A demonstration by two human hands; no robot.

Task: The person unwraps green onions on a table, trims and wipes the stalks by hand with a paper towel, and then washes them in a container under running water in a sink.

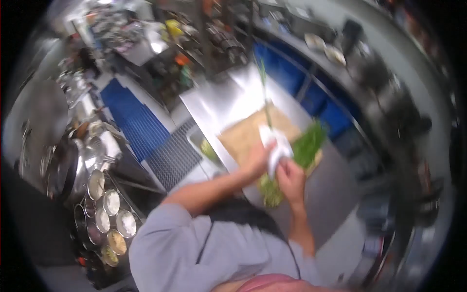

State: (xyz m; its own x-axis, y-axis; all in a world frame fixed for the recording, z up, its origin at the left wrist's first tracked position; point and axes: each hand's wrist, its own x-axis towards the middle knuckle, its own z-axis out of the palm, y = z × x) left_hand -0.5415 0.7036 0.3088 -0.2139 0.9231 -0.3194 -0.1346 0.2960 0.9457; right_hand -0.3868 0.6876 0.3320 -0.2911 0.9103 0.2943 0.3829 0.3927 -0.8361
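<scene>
A white cloth (279,156), possibly a paper towel, is bunched between my two hands above a tan cutting board (241,138). My left hand (260,158) closes on its left side, and my right hand (292,179) grips it from the lower right. Beside the cloth a bundle of long green leaves (309,146), like scallions, lies along the board's right side. A thin green stalk (265,85) stretches away beyond the cloth. Near the board's closest corner sits a pile of pale green cut pieces (270,191). Blur hides the fingertips.
The board lies on a shiny steel table (335,187). On the left are several round containers of food (111,202) and a blue floor mat (131,114). A white bin with greens (206,146) is left of the table. A steel counter (311,51) runs behind.
</scene>
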